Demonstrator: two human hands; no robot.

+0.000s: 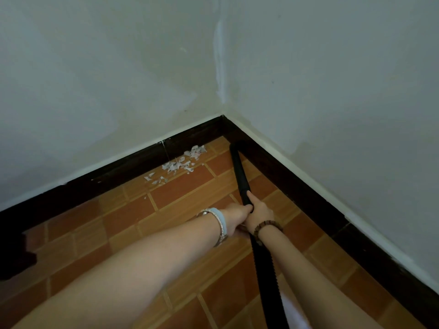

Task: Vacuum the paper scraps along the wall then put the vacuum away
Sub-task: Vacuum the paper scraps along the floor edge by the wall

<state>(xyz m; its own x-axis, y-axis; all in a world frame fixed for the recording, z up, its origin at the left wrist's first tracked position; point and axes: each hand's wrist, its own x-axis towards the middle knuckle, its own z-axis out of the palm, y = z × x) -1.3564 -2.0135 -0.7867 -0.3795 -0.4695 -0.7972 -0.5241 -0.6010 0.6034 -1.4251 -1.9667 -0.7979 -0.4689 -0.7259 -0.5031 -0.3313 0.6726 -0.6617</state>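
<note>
A black vacuum tube [239, 170] points into the room corner, its tip low beside the right skirting. My right hand [259, 211] grips the tube near its lower end. My left hand [237, 216] closes on the same tube just beside the right hand. A ribbed black hose [266, 276] runs back from the tube under my right forearm. White paper scraps [181, 163] lie in a loose pile on the floor against the left wall's skirting, left of the tube tip and apart from it.
Two pale walls [332, 79] meet at a corner with dark skirting [308, 198] along both. The floor [180, 188] is orange-brown tile. A dark object [14, 257] sits at the left edge of the view.
</note>
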